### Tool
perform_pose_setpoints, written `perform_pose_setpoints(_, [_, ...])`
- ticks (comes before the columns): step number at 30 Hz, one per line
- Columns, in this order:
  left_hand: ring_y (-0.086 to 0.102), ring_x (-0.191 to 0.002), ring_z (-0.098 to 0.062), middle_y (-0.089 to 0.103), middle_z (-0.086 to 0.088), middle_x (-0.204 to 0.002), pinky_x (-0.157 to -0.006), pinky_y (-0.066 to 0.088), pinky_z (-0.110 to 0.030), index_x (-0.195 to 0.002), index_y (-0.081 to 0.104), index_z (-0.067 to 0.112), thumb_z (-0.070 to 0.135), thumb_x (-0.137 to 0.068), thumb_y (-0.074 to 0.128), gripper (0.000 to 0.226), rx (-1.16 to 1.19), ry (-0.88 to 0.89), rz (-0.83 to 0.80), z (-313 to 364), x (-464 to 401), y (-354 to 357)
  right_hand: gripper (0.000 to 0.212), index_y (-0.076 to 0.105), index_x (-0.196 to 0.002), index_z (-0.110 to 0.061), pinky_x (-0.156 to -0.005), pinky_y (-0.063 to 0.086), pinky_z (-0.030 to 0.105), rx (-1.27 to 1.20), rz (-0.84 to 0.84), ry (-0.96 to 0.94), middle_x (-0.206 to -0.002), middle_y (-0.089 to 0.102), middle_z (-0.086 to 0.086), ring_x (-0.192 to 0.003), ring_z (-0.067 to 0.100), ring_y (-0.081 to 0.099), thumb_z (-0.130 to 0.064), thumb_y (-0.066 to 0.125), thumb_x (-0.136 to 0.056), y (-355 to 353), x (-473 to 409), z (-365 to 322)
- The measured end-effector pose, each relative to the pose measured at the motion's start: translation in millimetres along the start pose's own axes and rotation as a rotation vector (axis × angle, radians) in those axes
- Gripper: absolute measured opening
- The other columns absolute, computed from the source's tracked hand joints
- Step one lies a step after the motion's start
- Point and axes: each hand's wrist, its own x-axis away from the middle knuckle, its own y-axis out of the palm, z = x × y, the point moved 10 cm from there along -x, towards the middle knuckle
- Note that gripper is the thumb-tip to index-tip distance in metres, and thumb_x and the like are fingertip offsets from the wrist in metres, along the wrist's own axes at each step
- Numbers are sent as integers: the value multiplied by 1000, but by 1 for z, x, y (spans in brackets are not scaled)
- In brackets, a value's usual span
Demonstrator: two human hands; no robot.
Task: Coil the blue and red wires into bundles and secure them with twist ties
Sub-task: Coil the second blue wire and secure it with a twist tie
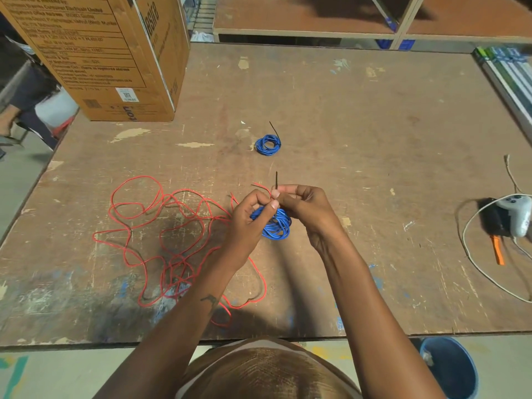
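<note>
Worn wooden table point(359, 116), shelving point(403, 21) behind, pale floor point(17, 174).

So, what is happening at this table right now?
A person holds a coiled blue wire bundle in both hands. The left hand and right hand pinch a black twist tie at its top. Another blue bundle, already tied, lies farther back. The red wire lies loose and uncoiled on the table.

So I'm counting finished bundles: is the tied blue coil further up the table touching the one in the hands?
Apart. The head view shows bare table between the tied blue coil and the held blue coil.
</note>
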Motion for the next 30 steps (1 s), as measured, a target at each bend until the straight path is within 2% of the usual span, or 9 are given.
perform_pose_setpoints(2, [47, -74, -22, 47, -19, -77, -70, 41, -34, -85, 49, -2, 15, -102, 65, 29, 10, -12, -1, -2, 0, 1, 4, 78, -99, -6, -68, 58, 25, 13, 62, -50, -79, 77, 10, -65, 11, 71, -7, 81, -95, -3, -3, -3])
perform_pose_setpoints(8, [42, -75, -22, 42, -20, -74, -71, 37, -36, -76, 38, -2, 11, -93, 63, 33, 7, 7, -35, 5, -15, 7, 5, 75, -93, -16, -83, 63, 47, 109, 198, -180, -85, 81, 9, -80, 23, 77, -15, 78, -97, 1, -10, -4])
perform_pose_setpoints(12, [45, -78, -25, 47, -33, -80, -74, 39, -37, -80, 43, -3, 10, -97, 63, 29, 5, -3, -57, 1, -17, 3, 4, 74, -98, -10, -80, 62, 41, 8, 197, -173, -83, 79, 8, -77, 19, 75, -11, 77, -99, 4, -16, -2])
perform_pose_setpoints(15, [59, -92, -25, 60, -33, -103, -85, 48, -45, -102, 56, -4, 22, -103, 64, 26, -44, -17, -108, -7, -18, 3, 13, 76, -102, -8, -78, 61, 38, 107, 204, -198, -84, 81, 4, -77, 14, 76, -20, 79, -98, -6, -28, -16])
perform_pose_setpoints(18, [66, -115, -20, 69, -13, -124, -98, 53, -42, -126, 64, 10, 28, -101, 67, 31, -165, 13, -157, -10, -21, 3, 12, 76, -99, -17, -81, 60, 38, 246, 243, -260, -85, 82, -2, -81, 11, 77, -28, 80, -96, -19, -40, -35])
perform_pose_setpoints(21, [70, -112, -9, 71, 3, -123, -90, 55, -25, -125, 69, 15, 17, -96, 72, 29, -381, 126, -36, 0, -33, -9, 13, 75, -103, -20, -78, 54, 30, 350, 232, -259, -92, 80, -5, -82, 4, 72, -32, 78, -98, -18, -47, -36])
perform_pose_setpoints(23, [70, -94, -1, 73, 3, -113, -79, 49, -11, -122, 72, 12, 7, -93, 77, 30, -515, 185, 92, 11, -40, -20, 26, 72, -113, -22, -82, 53, 29, 463, 238, -228, -105, 76, -9, -93, 4, 71, -41, 77, -97, -14, -53, -28])
perform_pose_setpoints(27, [70, -97, -23, 75, -5, -112, -83, 45, -21, -119, 72, 12, 5, -90, 77, 30, -821, 348, 71, 19, -67, -18, 80, 62, -129, -21, -94, 63, 51, 438, 203, -7, -114, 76, 6, -102, 24, 76, -80, 65, -74, -3, -76, 10])
perform_pose_setpoints(30, [68, -107, -30, 69, -10, -117, -96, 51, -32, -120, 74, 9, 0, -86, 78, 36, -880, 403, -24, 9, -92, -11, 46, 72, -113, -12, -93, 65, 53, 167, 163, 65, -94, 82, 8, -83, 28, 78, -52, 75, -92, -1, -97, 24])
